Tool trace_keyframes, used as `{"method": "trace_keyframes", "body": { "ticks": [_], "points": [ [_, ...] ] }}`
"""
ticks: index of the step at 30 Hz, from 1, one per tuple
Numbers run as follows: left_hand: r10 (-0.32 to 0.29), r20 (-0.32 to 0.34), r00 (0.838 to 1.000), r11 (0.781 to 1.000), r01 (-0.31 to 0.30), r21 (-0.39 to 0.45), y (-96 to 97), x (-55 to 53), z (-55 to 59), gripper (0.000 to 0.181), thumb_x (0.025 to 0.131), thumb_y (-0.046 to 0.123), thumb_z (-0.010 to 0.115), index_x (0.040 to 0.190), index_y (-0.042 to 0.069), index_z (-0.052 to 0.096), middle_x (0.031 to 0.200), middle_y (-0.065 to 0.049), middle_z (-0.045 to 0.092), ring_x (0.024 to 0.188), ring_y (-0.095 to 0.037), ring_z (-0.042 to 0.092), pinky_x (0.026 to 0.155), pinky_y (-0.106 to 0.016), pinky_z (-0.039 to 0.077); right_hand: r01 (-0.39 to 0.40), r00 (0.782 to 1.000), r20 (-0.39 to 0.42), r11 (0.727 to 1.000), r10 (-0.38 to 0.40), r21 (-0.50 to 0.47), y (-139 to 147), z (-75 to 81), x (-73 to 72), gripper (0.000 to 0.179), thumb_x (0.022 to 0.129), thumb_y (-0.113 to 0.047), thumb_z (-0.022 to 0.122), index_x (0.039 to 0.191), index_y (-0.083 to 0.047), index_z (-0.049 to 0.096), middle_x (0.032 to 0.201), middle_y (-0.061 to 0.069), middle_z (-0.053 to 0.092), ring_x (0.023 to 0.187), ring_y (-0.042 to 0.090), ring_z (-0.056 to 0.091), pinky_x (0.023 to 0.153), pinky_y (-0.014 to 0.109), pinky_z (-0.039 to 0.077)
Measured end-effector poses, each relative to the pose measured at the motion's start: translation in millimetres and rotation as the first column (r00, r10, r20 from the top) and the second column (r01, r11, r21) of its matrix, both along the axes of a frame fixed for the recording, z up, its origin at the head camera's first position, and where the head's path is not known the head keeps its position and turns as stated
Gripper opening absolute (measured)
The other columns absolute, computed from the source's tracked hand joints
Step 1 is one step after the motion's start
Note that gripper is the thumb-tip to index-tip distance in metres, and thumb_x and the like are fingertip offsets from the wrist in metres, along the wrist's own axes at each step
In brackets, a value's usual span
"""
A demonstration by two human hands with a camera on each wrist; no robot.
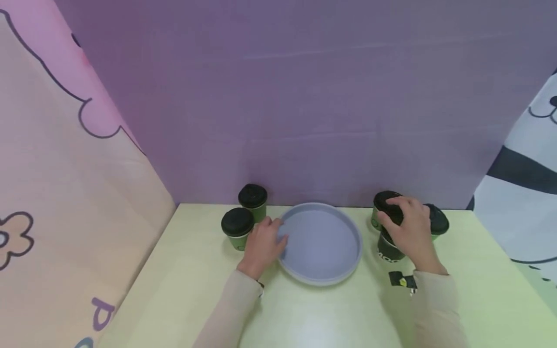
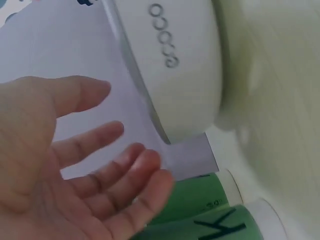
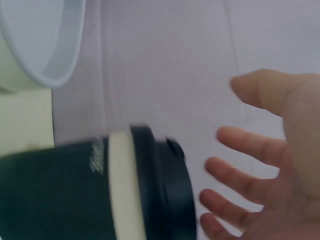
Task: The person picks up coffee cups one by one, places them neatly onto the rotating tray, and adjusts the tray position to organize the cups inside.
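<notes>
A round pale plate with a raised rim (image 1: 319, 282) lies on the table. My left hand (image 1: 262, 245) hovers at its left edge, fingers loosely bent and holding nothing. Close to that hand stand two green paper cups with black lids, a front cup (image 1: 238, 228) and a back cup (image 1: 253, 198). Over on the right, my right hand (image 1: 411, 232) is above a dark paper cup (image 1: 388, 249). In the right wrist view its spread fingers (image 3: 250, 145) stay apart from the cup's black lid (image 3: 167, 185). The hand partly covers this cup in the head view.
Behind the right hand are another green lidded cup (image 1: 376, 220) and a black-lidded cup (image 1: 438, 220). A small dark patch (image 1: 402, 279) lies on the pale table (image 1: 322, 319) by the right wrist. A purple backdrop (image 1: 304, 96) borders the table's far edge.
</notes>
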State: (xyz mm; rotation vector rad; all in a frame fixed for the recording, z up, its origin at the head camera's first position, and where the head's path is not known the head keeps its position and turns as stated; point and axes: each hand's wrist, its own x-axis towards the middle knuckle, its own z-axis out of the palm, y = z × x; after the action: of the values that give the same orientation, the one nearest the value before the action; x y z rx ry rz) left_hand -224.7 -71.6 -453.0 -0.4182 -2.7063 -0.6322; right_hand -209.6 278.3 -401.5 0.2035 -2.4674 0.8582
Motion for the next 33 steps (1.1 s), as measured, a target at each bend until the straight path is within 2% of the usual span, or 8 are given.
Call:
{"method": "trace_keyframes", "body": {
  "ticks": [3, 7, 13, 17, 19, 24, 28, 33],
  "points": [
    [0.033, 0.075, 0.997, 0.999, -0.03, -0.037, -2.0, 1.2, 0.7, 0.04, 0.091, 0.029, 0.075, 0.123, 0.006, 0.068, 0.098, -0.015, 0.065, 0.081, -0.033, 0.067, 0.063, -0.045, 0.054, 0.001, 0.994, 0.106, 0.999, -0.005, 0.035, 11.3, 6.0, 5.2, 0.046, 0.099, -0.027, 0.067, 0.13, 0.005, 0.059, 0.136, 0.038, 0.048, 0.12, 0.056, 0.036, 0.095, 0.07, 0.029],
    [0.052, 0.162, 0.985, 0.995, -0.038, -0.093, -5.7, 2.6, -4.7, 0.042, 0.094, 0.03, 0.071, 0.126, 0.004, 0.063, 0.103, -0.019, 0.069, 0.082, -0.037, 0.07, 0.064, -0.048, 0.056, -0.022, 0.975, 0.224, 0.997, 0.004, 0.078, 22.7, 6.9, 13.5, 0.054, 0.102, -0.034, 0.064, 0.136, 0.006, 0.053, 0.14, 0.04, 0.043, 0.123, 0.058, 0.033, 0.094, 0.07, 0.03],
    [0.056, 0.266, 0.962, 0.996, -0.036, -0.077, -5.9, -0.1, -8.9, 0.057, 0.098, 0.027, 0.065, 0.146, -0.001, 0.049, 0.107, -0.024, 0.074, 0.084, -0.041, 0.072, 0.067, -0.052, 0.059, -0.084, 0.927, 0.375, 0.987, 0.026, 0.14, 33.2, 10.6, 15.2, 0.07, 0.098, -0.042, 0.067, 0.144, 0.007, 0.044, 0.143, 0.043, 0.036, 0.121, 0.057, 0.029, 0.093, 0.068, 0.03],
    [0.054, 0.32, 0.946, 0.996, -0.03, -0.078, -6.3, -1.8, -10.3, 0.057, 0.101, 0.027, 0.061, 0.148, -0.002, 0.047, 0.109, -0.025, 0.073, 0.086, -0.041, 0.073, 0.071, -0.052, 0.059, -0.11, 0.891, 0.454, 0.977, 0.016, 0.18, 38.0, 10.4, 15.6, 0.086, 0.091, -0.045, 0.075, 0.149, 0.005, 0.037, 0.145, 0.042, 0.032, 0.116, 0.056, 0.029, 0.091, 0.07, 0.034],
    [0.045, 0.334, 0.941, 0.997, -0.02, -0.078, -7.3, -2.6, -10.8, 0.056, 0.102, 0.026, 0.059, 0.147, -0.003, 0.047, 0.11, -0.025, 0.073, 0.088, -0.041, 0.073, 0.072, -0.053, 0.059, -0.116, 0.881, 0.474, 0.974, 0.01, 0.196, 39.2, 9.6, 15.4, 0.092, 0.088, -0.046, 0.079, 0.152, 0.004, 0.034, 0.146, 0.042, 0.031, 0.116, 0.056, 0.029, 0.09, 0.072, 0.035],
    [0.003, 0.393, 0.92, 0.999, 0.017, -0.048, -11.4, -3.2, -8.7, 0.058, 0.103, 0.026, 0.056, 0.151, -0.003, 0.043, 0.11, -0.025, 0.073, 0.092, -0.037, 0.073, 0.078, -0.052, 0.059, -0.124, 0.882, 0.472, 0.968, 0.007, 0.217, 39.2, 6.4, 13.8, 0.099, 0.083, -0.044, 0.083, 0.154, 0.002, 0.032, 0.146, 0.041, 0.031, 0.12, 0.059, 0.028, 0.092, 0.074, 0.031],
    [-0.043, 0.444, 0.895, 0.999, 0.048, 0.0, -14.2, -1.9, -4.3, 0.063, 0.102, 0.025, 0.057, 0.153, -0.006, 0.037, 0.109, -0.025, 0.074, 0.081, -0.029, 0.069, 0.078, -0.049, 0.058, -0.138, 0.887, 0.462, 0.965, 0.019, 0.225, 38.5, 5.3, 13.3, 0.098, 0.082, -0.039, 0.085, 0.153, 0.003, 0.033, 0.146, 0.042, 0.03, 0.121, 0.062, 0.027, 0.092, 0.075, 0.029],
    [-0.082, 0.487, 0.87, 0.997, 0.071, 0.041, -16.1, 0.2, -2.1, 0.066, 0.103, 0.023, 0.054, 0.156, -0.008, 0.03, 0.11, -0.026, 0.073, 0.068, -0.022, 0.061, 0.069, -0.041, 0.053, -0.137, 0.884, 0.468, 0.96, 0.006, 0.245, 35.5, 5.6, 12.8, 0.094, 0.082, -0.032, 0.085, 0.152, 0.005, 0.033, 0.146, 0.041, 0.03, 0.124, 0.062, 0.027, 0.094, 0.076, 0.029]
  ]
}}
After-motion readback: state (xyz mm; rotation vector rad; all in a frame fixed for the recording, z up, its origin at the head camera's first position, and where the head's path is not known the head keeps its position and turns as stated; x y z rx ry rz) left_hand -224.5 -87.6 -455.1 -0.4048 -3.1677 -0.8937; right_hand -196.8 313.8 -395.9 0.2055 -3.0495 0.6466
